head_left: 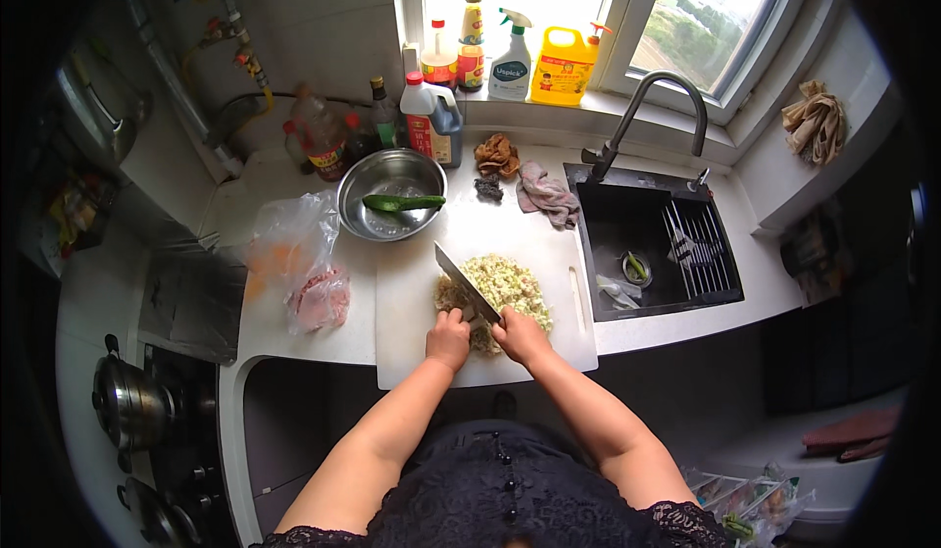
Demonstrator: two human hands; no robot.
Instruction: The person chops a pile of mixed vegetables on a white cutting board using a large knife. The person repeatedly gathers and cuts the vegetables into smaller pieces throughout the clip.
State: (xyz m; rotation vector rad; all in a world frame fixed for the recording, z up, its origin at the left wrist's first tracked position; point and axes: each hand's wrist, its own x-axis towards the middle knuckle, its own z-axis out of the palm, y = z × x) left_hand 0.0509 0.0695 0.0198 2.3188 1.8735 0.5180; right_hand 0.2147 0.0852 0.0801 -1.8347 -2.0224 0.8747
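My right hand (521, 335) is closed round the handle of a kitchen knife (465, 281). Its wide blade slants up and to the left across a heap of finely chopped pale green vegetable (512, 285). The heap lies on a white cutting board (410, 323). My left hand (449, 340) rests at the heap's near left edge, close beside the blade, fingers curled down. A small pale brownish piece shows by its fingertips; whatever the fingers hold is mostly hidden.
Behind the board stands a steel bowl (365, 223) with a green cucumber-like vegetable (403, 202). To the left lie a plastic bag (294, 239) and bagged pink minced meat (321, 300). A black sink (627, 224) is at right, with a crumpled cloth (547, 195) beside it. Bottles (431, 117) line the back.
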